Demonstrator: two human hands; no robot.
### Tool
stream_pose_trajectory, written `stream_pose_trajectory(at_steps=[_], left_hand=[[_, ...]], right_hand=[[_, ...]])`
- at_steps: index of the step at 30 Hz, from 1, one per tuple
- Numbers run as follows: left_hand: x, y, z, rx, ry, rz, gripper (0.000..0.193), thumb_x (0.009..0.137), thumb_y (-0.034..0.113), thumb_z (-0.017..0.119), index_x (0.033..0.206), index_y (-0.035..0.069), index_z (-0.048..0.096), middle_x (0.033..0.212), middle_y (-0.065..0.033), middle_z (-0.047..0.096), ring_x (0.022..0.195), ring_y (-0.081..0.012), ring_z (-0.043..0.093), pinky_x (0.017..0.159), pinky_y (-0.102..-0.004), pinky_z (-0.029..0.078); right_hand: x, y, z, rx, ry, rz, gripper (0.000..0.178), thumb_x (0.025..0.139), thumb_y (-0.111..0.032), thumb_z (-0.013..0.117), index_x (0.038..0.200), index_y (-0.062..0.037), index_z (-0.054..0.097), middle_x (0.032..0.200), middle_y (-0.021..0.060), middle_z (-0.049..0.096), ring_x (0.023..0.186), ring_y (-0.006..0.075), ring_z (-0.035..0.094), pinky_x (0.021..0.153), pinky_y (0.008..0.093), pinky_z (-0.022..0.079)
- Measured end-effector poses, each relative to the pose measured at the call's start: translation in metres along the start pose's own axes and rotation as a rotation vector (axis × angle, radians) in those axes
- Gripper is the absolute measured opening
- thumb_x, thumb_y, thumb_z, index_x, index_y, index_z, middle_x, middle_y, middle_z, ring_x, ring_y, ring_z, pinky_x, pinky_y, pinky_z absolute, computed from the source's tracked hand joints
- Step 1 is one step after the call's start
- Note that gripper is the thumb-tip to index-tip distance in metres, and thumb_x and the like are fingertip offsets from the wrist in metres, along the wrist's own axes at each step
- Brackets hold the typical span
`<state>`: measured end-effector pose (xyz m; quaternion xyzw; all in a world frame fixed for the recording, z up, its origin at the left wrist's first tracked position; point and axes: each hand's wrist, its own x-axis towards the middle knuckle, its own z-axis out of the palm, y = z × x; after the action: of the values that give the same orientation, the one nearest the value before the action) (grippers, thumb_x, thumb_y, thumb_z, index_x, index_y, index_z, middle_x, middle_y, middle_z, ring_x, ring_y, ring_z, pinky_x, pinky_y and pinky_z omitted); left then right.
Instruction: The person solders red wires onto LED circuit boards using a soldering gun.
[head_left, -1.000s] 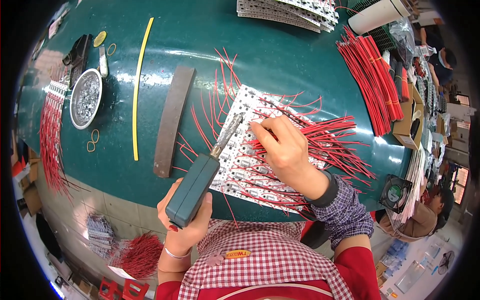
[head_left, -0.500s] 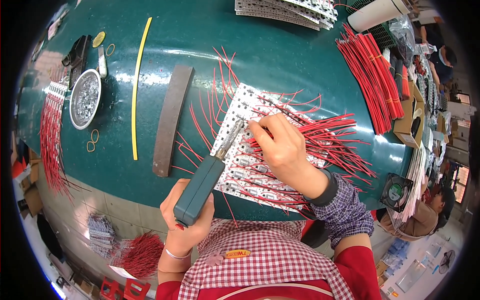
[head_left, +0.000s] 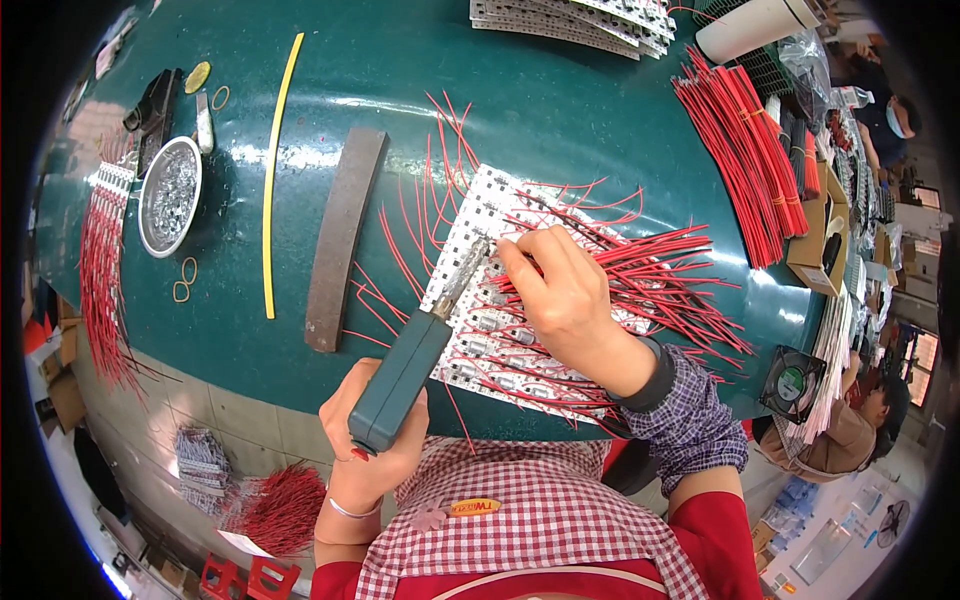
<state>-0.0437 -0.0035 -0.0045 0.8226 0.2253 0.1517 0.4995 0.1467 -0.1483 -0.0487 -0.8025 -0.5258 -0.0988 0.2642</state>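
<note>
My left hand point(head_left: 372, 425) is wrapped round the dark green body of a soldering gun point(head_left: 400, 385). Its metal tip rests on a white circuit board panel point(head_left: 470, 225) with rows of small black parts. Beside the tip, my right hand point(head_left: 562, 290) is closed in a pinch on a thin wire, mostly hidden by the fingers. Many red and black wires point(head_left: 660, 255) fan out rightward from under that hand across the panel. Other loose red wires point(head_left: 430, 190) stick out beyond the panel's left side. Silvery cylindrical parts point(head_left: 488, 324) sit in rows on its near half.
A brown bar point(head_left: 345, 240) and a yellow strip point(head_left: 281, 160) lie left of the panel, with a bowl of metallic bits point(head_left: 170, 200) further left. Bundled red wires point(head_left: 745, 150), a white cylinder point(head_left: 755, 30) and a small black fan point(head_left: 793, 384) are at right. Stacked boards point(head_left: 570, 25) lie far back.
Almost nothing differs. Both hands and the soldering gun stay in the same place on the panel. A person in the right background has shifted their head slightly.
</note>
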Motion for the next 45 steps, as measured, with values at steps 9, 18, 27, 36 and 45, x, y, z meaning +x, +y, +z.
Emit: stream_pose_trajectory(at_steps=[9,18,27,36,45], left_hand=[[-0.013,-0.012,-0.001,-0.026,0.06,0.01,0.02,0.071,-0.009,0.07,0.091,-0.007,0.067,0.084,-0.0133,0.065,0.066,-0.0206,0.064,0.061,-0.0286,0.051],[-0.008,0.0,-0.003,-0.022,-0.009,-0.032,0.023,0.071,-0.009,0.07,0.094,-0.008,0.067,0.091,-0.0153,0.069,0.072,-0.0232,0.068,0.068,-0.0292,0.054],[-0.01,0.0,-0.001,-0.026,-0.041,-0.061,0.02,0.072,-0.009,0.071,0.091,-0.006,0.064,0.087,-0.0128,0.066,0.073,-0.0215,0.066,0.067,-0.0288,0.052],[-0.012,-0.001,-0.001,-0.002,-0.054,-0.043,0.019,0.069,-0.007,0.071,0.086,-0.004,0.064,0.083,-0.0135,0.063,0.069,-0.0249,0.065,0.064,-0.0289,0.05],[-0.025,-0.004,-0.011,0.02,0.13,0.077,0.021,0.071,-0.006,0.072,0.092,-0.006,0.069,0.086,-0.0174,0.066,0.072,-0.0334,0.066,0.065,-0.0355,0.054]], right_hand=[[-0.001,0.0,-0.001,-0.014,-0.023,-0.011,0.034,0.07,0.003,0.066,0.104,0.0043,0.066,0.089,0.0105,0.057,0.075,0.0247,0.058,0.057,0.0352,0.048],[-0.002,0.002,0.003,-0.054,-0.013,-0.044,0.028,0.072,-0.005,0.063,0.098,0.0048,0.064,0.085,0.0093,0.051,0.078,0.0237,0.056,0.06,0.0334,0.046],[-0.002,0.0,0.001,0.001,-0.013,-0.03,0.035,0.07,0.003,0.067,0.105,0.005,0.066,0.09,0.0104,0.058,0.075,0.0243,0.058,0.057,0.0351,0.048],[-0.001,-0.002,0.0,-0.049,-0.035,-0.06,0.035,0.07,0.001,0.066,0.105,0.0079,0.066,0.09,0.0117,0.058,0.076,0.0254,0.059,0.059,0.0347,0.049],[-0.003,-0.002,0.0,-0.044,-0.051,-0.049,0.036,0.07,0.002,0.065,0.106,0.0057,0.065,0.093,0.0117,0.057,0.08,0.0259,0.059,0.06,0.0348,0.049]])
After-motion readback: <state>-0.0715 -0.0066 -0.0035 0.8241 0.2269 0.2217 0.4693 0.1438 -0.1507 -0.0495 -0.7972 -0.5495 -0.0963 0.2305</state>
